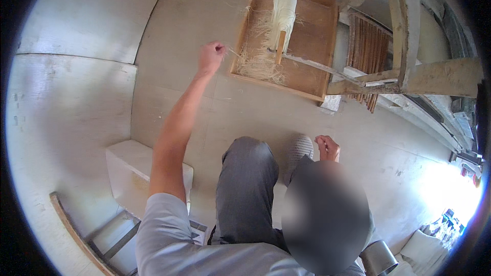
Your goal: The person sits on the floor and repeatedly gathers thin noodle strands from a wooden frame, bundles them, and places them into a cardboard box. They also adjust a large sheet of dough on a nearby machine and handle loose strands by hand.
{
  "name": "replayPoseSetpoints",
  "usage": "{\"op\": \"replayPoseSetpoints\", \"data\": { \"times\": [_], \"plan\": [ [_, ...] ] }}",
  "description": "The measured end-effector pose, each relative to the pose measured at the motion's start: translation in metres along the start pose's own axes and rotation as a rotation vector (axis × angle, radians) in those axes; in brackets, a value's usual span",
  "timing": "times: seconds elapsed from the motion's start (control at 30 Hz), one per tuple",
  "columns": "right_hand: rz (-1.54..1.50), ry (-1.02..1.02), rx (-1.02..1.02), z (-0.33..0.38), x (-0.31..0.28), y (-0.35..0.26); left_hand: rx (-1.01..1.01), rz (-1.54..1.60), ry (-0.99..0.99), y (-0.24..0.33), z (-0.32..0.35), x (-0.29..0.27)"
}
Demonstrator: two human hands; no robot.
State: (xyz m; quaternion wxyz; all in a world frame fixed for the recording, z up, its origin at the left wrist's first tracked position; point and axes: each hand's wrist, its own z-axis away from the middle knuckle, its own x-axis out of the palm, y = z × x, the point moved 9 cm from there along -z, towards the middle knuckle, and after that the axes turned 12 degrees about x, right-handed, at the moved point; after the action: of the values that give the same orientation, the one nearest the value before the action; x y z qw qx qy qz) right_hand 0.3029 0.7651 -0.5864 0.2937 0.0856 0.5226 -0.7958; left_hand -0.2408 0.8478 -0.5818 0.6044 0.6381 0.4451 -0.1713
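Metal pot (378,259) seen at lower right; white block (127,168) partly hidden by left forearm. Right hand (328,148) held near shoe (302,148), fingers curled, grip cannot be told. Left hand (212,55) extended beside wooden tray (296,89), fingers drawn in; whether thin strand (232,51) is pinched cannot be told. Tray crossed by thin bar (319,65) from wooden frame (445,77) at right. Pale strand bundle (285,5) seen over tray, long axis running away from person, stick (280,46) at near end. Marks on left wall panel (71,112) too small to be read.
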Motion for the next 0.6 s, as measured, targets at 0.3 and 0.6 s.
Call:
{"op": "replayPoseSetpoints", "data": {
  "times": [0.3,0.6],
  "plan": [
    [-0.064,-0.147,-0.259,-0.028,0.057,-0.120,0.135,0.419,0.008,0.193,-0.026,-0.174],
    [-0.100,0.162,-0.806,0.001,0.113,-0.332,0.384,0.523,0.105,0.318,0.018,-0.314]
  ]
}}
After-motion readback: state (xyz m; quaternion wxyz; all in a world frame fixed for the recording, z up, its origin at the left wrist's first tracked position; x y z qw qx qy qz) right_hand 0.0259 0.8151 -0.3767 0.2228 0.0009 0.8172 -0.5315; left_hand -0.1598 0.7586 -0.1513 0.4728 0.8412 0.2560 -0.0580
